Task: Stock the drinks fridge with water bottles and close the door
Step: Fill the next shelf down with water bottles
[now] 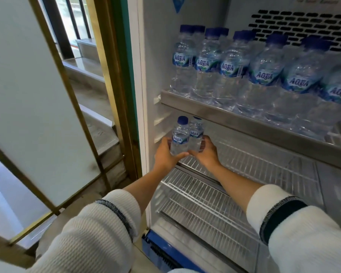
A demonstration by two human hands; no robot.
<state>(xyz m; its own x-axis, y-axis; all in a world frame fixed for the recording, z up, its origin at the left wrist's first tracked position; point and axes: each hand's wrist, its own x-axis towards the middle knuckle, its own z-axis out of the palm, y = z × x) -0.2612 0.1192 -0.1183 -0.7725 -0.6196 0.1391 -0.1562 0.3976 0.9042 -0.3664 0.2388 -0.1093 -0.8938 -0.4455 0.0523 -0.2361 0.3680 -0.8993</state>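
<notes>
Partition: frosted glass panel (28, 107) in brass-coloured frame (65, 79)
Beyond: pale stone steps (98, 123)
Light: daylight through window (77, 14)

To the left of the appliance stands a brass-coloured metal frame (71, 99) of slanting bars; it holds a large frosted white glass panel (26, 91), which fills most of the left side; a thicker upright gold post (104, 62) rises just beside a teal-green painted edge strip (126, 62); between the slanting bar and the post, grey marble-like stone steps (95, 107) rise away from the camera, one tread above another; beyond them, at the top, dark vertical window bars (75, 18) stand against bright daylight, too blurred to show more; along the lower left a pale glossy floor (0, 186) shows behind the frame.
</notes>
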